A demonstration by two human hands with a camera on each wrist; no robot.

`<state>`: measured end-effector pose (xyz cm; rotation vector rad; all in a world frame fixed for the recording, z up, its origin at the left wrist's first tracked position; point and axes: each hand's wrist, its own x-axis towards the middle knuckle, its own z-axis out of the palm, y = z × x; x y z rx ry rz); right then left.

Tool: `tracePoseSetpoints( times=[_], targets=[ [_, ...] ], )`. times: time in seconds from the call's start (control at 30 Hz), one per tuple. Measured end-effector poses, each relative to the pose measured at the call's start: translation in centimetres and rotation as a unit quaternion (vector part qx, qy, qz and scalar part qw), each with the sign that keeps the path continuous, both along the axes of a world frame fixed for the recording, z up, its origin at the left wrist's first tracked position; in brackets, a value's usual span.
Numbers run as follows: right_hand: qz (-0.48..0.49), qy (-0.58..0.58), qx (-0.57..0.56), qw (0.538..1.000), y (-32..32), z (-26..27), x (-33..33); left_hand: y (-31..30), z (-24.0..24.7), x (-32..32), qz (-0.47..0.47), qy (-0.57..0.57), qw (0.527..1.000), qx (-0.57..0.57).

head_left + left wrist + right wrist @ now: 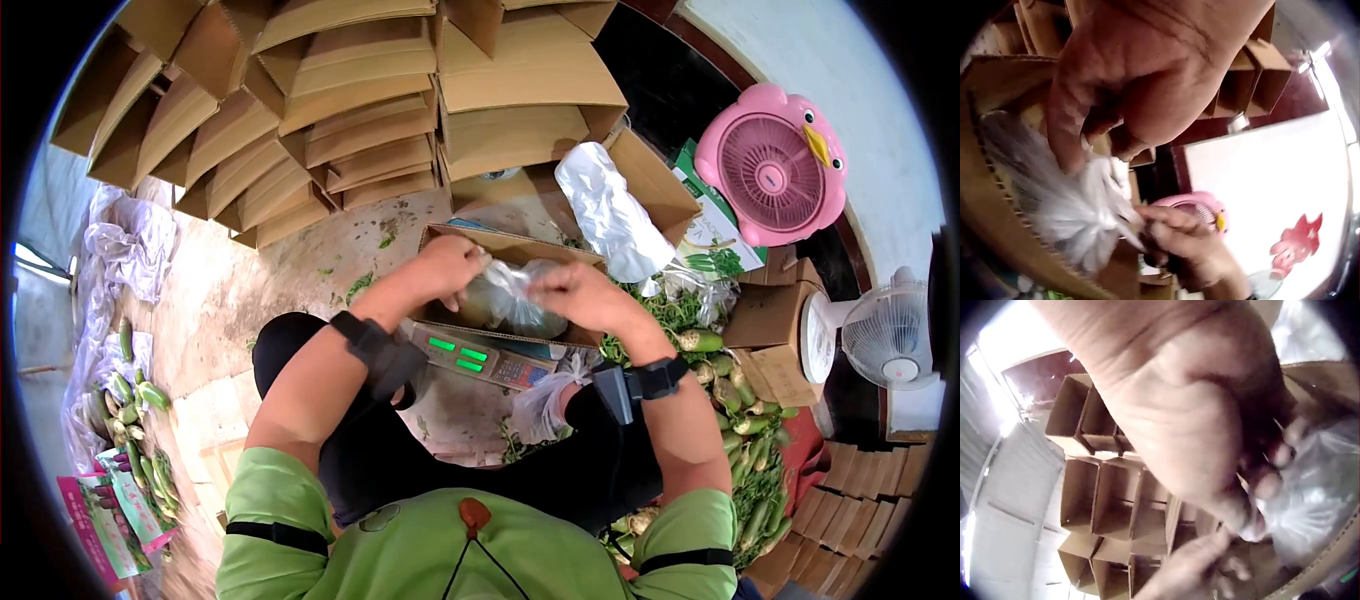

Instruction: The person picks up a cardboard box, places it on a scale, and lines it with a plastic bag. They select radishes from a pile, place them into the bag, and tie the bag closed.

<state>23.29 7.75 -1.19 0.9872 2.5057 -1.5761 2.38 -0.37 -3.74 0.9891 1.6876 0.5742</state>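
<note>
A clear plastic bag with a gathered, knotted top lies inside an open cardboard box that rests on a digital scale. At the bag's top left, the left hand pinches a bit of plastic; the left wrist view shows its thumb and finger by the knot. My right hand pinches the other side of the twisted top, its fingers curled, as the right wrist view shows beside the bag. What the bag contains is blurred by the plastic.
Stacked empty cardboard boxes fill the far side. A roll of plastic bags lies beyond the box. Leafy radishes are heaped at right, near a pink fan and a white fan. More vegetables lie at left.
</note>
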Motion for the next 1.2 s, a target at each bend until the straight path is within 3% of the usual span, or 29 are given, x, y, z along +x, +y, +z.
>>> tracePoseSetpoints(
  times=[0.03, 0.07, 0.1, 0.13, 0.2, 0.23, 0.33, 0.37, 0.4, 0.43, 0.5, 0.53, 0.6, 0.63, 0.73, 0.83, 0.9, 1.03, 1.13, 1.17, 1.2],
  targets=[
    [0.087, -0.007, -0.012, 0.996, 0.3, 0.3, 0.8, 0.1, -0.8, 0.1, 0.006, 0.001, 1.000, 0.001],
    [0.176, -0.015, -0.024, 0.984, 0.4, 0.8, 1.5, 0.2, -1.6, 0.2, -0.033, 0.087, 0.995, -0.026],
    [0.174, 0.025, -0.051, 0.983, 0.2, 1.8, 2.4, 0.2, -2.6, 0.1, -0.069, 0.172, 0.981, -0.055],
    [0.174, 0.064, -0.077, 0.980, 0.0, 2.8, 3.3, 0.0, -4.5, 0.1, -0.059, 0.172, 0.982, -0.055],
    [0.136, 0.040, -0.109, 0.984, -0.2, 3.3, 4.4, -0.1, -8.2, 0.0, -0.149, 0.323, 0.926, 0.126],
    [0.057, 0.021, -0.154, 0.986, -0.4, 3.3, 4.7, 0.2, -8.6, -0.1, -0.163, 0.321, 0.927, 0.109],
    [-0.179, -0.017, -0.114, 0.977, -0.1, 2.9, 5.4, 0.3, -7.4, 0.3, -0.090, 0.336, 0.934, 0.086],
    [-0.207, -0.011, -0.076, 0.975, 1.0, 1.8, 6.4, -0.2, -5.3, 0.2, -0.087, 0.312, 0.940, 0.107],
    [-0.219, -0.011, -0.007, 0.976, 1.0, 2.1, 6.5, -0.6, -3.7, 0.3, -0.063, 0.320, 0.932, 0.160],
    [-0.179, -0.043, 0.093, 0.978, 3.5, -1.0, 8.5, -0.9, -1.5, 0.0, -0.057, 0.314, 0.922, 0.219],
    [-0.140, -0.139, 0.197, 0.960, 5.4, -3.4, 10.0, -2.0, 3.4, -0.2, 0.095, 0.330, 0.896, 0.283],
    [-0.159, -0.147, 0.135, 0.967, 4.6, -2.8, 9.1, -2.0, 3.1, -1.1, 0.113, 0.343, 0.891, 0.275],
    [-0.137, -0.154, 0.023, 0.978, 3.8, -3.2, 8.0, -2.0, 1.5, -3.3, 0.097, 0.435, 0.883, 0.149],
    [-0.073, -0.238, -0.003, 0.968, 4.4, -4.2, 7.7, -2.6, 0.8, -4.0, 0.114, 0.441, 0.879, 0.141],
    [-0.088, -0.297, -0.021, 0.951, 1.8, -3.0, 5.0, -3.5, -2.4, -4.3, -0.049, 0.354, 0.933, 0.033],
    [-0.122, -0.271, -0.034, 0.954, 1.6, -3.5, 4.5, -4.0, -1.1, -3.9, -0.077, 0.324, 0.943, 0.022],
    [-0.076, -0.270, 0.020, 0.960, 2.6, -4.8, 5.1, -2.7, -2.4, -3.9, -0.063, 0.321, 0.942, -0.082],
    [0.021, -0.284, 0.183, 0.941, 5.6, -6.0, 5.5, -2.3, -1.0, -4.9, -0.111, 0.349, 0.929, -0.057],
    [0.118, -0.266, 0.283, 0.914, 8.1, -4.6, 4.5, -3.8, 3.4, -6.5, -0.050, 0.398, 0.916, -0.010],
    [0.105, -0.252, 0.349, 0.896, 8.3, -3.9, 3.7, -4.4, 4.4, -7.2, -0.047, 0.397, 0.917, -0.009],
    [0.027, -0.175, 0.262, 0.949, 8.6, -2.8, 2.8, -5.1, 5.3, -8.0, -0.004, 0.408, 0.913, 0.004]
  ],
)
